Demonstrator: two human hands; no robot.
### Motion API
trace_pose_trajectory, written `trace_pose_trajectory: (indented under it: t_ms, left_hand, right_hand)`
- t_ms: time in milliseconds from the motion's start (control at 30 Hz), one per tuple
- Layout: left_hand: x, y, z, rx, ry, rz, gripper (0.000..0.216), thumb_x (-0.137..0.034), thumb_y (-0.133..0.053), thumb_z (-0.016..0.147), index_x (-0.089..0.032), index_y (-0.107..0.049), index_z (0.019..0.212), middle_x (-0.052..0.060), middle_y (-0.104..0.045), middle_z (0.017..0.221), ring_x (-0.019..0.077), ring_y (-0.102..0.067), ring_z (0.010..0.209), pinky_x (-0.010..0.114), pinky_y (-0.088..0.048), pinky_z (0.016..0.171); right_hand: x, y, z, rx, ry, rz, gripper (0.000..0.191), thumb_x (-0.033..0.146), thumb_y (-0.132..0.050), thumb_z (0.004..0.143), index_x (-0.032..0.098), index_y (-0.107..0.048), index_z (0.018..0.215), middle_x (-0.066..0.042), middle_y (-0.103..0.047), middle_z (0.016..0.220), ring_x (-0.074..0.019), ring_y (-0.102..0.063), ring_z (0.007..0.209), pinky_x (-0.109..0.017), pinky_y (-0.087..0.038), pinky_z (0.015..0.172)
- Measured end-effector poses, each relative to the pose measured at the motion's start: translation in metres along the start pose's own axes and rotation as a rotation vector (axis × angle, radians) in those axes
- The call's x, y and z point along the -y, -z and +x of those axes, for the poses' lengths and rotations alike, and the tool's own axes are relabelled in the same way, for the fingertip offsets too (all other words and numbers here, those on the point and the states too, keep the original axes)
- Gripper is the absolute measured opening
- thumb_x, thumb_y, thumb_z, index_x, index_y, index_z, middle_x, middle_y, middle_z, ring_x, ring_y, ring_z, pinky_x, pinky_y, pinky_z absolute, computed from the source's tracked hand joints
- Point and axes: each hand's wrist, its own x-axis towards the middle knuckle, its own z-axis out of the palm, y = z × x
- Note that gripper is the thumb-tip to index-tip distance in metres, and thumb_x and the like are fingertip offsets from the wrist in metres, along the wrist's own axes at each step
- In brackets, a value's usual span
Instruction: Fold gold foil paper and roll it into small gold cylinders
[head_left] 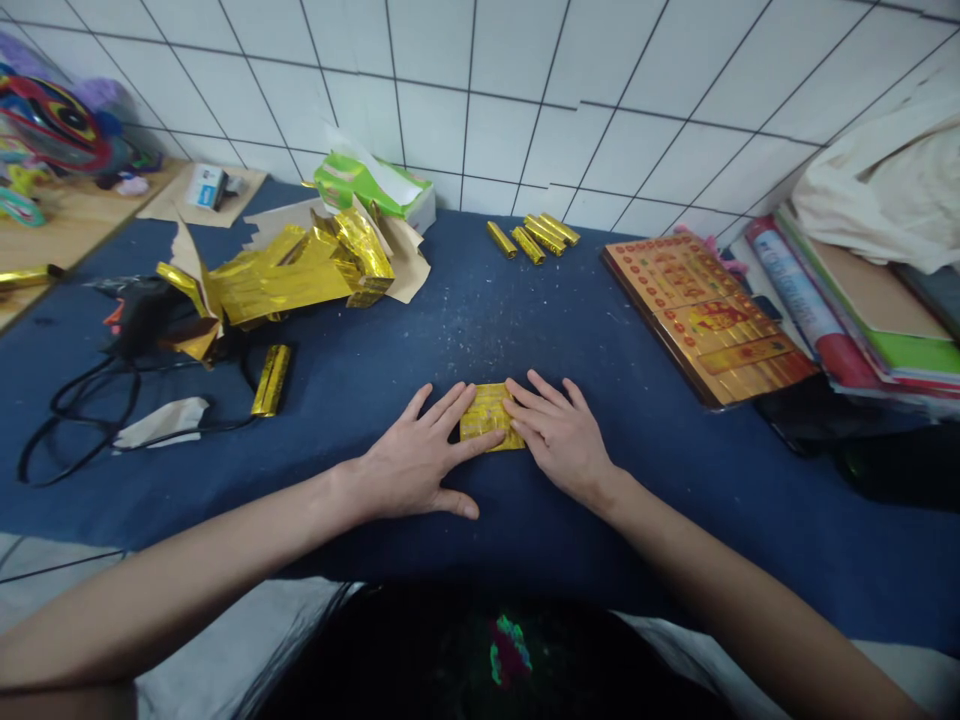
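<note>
I see my left hand [416,455] and right hand [559,435] both lying flat, fingers spread, gripping nothing, pressing the folded gold paper [491,412] onto the blue bench [600,520] near its front edge, midway along; gold rolls [532,238] lie at the back edge; a crumpled foil pile [292,268] sits toward the back left corner.

The gold paper [491,415] is a small folded rectangle, shiny, with a faint printed pattern. It lies flat on the blue surface [450,330], in the middle near the front edge. The fingers of the left hand [409,465] and the right hand [562,440] press on its two ends.
</note>
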Motion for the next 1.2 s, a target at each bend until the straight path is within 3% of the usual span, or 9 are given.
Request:
trace_pose_trajectory:
  t_ms: [67, 233, 367, 533, 800, 900, 1033, 1133, 1200]
  left_hand:
    - [-0.003, 0.002, 0.0, 0.004, 0.016, 0.016, 0.084, -0.075, -0.033, 0.07, -0.029, -0.022, 0.139, 0.02, -0.013, 0.146, 0.0354, -0.01, 0.135, 0.058, -0.012, 0.102]
    - [-0.022, 0.007, 0.007, -0.064, 0.01, 0.131, 0.105, -0.08, -0.018, 0.067, -0.004, -0.019, 0.139, 0.023, -0.015, 0.145, 0.0332, -0.005, 0.136, 0.057, -0.003, 0.105]
    - [-0.03, -0.002, 0.013, -0.059, 0.059, 0.188, 0.108, -0.079, -0.011, 0.068, 0.004, -0.024, 0.136, 0.025, -0.017, 0.144, 0.0339, -0.008, 0.135, 0.055, -0.006, 0.106]
    - [-0.025, -0.013, 0.012, -0.015, 0.103, 0.188, 0.107, -0.079, -0.011, 0.069, 0.004, -0.024, 0.136, 0.026, -0.018, 0.143, 0.0358, -0.013, 0.134, 0.056, -0.012, 0.105]
    - [-0.025, -0.01, 0.012, -0.016, 0.099, 0.187, 0.104, -0.078, -0.012, 0.071, 0.002, -0.024, 0.136, 0.025, -0.019, 0.143, 0.0352, -0.012, 0.134, 0.057, -0.013, 0.104]
    - [-0.026, -0.01, 0.012, -0.017, 0.102, 0.191, 0.103, -0.077, -0.012, 0.071, 0.002, -0.024, 0.136, 0.025, -0.019, 0.143, 0.0351, -0.013, 0.134, 0.057, -0.013, 0.104]
    - [-0.026, -0.011, 0.012, -0.018, 0.105, 0.191, 0.104, -0.078, -0.012, 0.071, 0.002, -0.024, 0.136, 0.025, -0.018, 0.143, 0.0348, -0.012, 0.134, 0.057, -0.013, 0.104]
    - [-0.026, -0.013, 0.012, -0.03, 0.104, 0.192, 0.104, -0.078, -0.013, 0.071, 0.002, -0.022, 0.137, 0.024, -0.016, 0.144, 0.0346, -0.009, 0.135, 0.057, -0.012, 0.104]
    - [-0.025, -0.013, 0.012, -0.031, 0.106, 0.188, 0.104, -0.078, -0.013, 0.07, 0.002, -0.02, 0.137, 0.024, -0.015, 0.144, 0.0348, -0.009, 0.135, 0.057, -0.011, 0.104]
  right_hand:
    - [0.001, 0.0, 0.0, 0.0, 0.001, -0.012, 0.032, 0.025, -0.035, 0.091, 0.024, -0.061, 0.11, 0.0, -0.052, 0.128, -0.0231, -0.04, 0.125, -0.053, -0.028, 0.1]
    - [0.003, 0.002, 0.001, -0.01, 0.013, -0.032, 0.032, 0.024, -0.035, 0.091, 0.025, -0.059, 0.112, 0.001, -0.053, 0.128, -0.0236, -0.041, 0.123, -0.053, -0.027, 0.1]
    - [0.002, 0.0, 0.001, -0.033, 0.013, -0.029, 0.031, 0.024, -0.037, 0.091, 0.024, -0.06, 0.111, 0.0, -0.054, 0.126, -0.0237, -0.043, 0.122, -0.052, -0.027, 0.1]
    - [-0.001, -0.001, 0.001, -0.047, -0.037, 0.04, 0.026, 0.025, -0.044, 0.088, 0.026, -0.064, 0.104, 0.002, -0.057, 0.122, -0.0218, -0.045, 0.12, -0.049, -0.03, 0.099]
    - [-0.004, -0.004, 0.008, -0.159, -0.105, 0.205, 0.015, 0.024, -0.053, 0.082, 0.022, -0.068, 0.081, 0.001, -0.065, 0.109, -0.0206, -0.051, 0.11, -0.041, -0.037, 0.094]
    - [-0.007, 0.002, 0.012, -0.126, -0.136, 0.27, 0.012, 0.024, -0.054, 0.08, 0.021, -0.065, 0.083, -0.002, -0.064, 0.109, -0.0211, -0.052, 0.108, -0.041, -0.039, 0.094]
    - [-0.005, 0.015, 0.014, -0.05, -0.129, 0.251, 0.033, 0.029, -0.04, 0.088, 0.018, -0.054, 0.116, -0.006, -0.055, 0.125, -0.0208, -0.044, 0.121, -0.046, -0.032, 0.1]
    - [0.002, 0.017, 0.012, 0.09, 0.102, 0.089, 0.058, 0.048, -0.032, 0.089, 0.011, -0.034, 0.134, -0.011, -0.03, 0.143, -0.0254, -0.018, 0.135, -0.054, -0.018, 0.105]
    - [0.006, 0.012, 0.008, 0.184, 0.201, 0.013, 0.077, 0.061, -0.028, 0.084, 0.006, -0.024, 0.138, -0.016, -0.02, 0.146, -0.0281, -0.011, 0.136, -0.056, -0.015, 0.105]
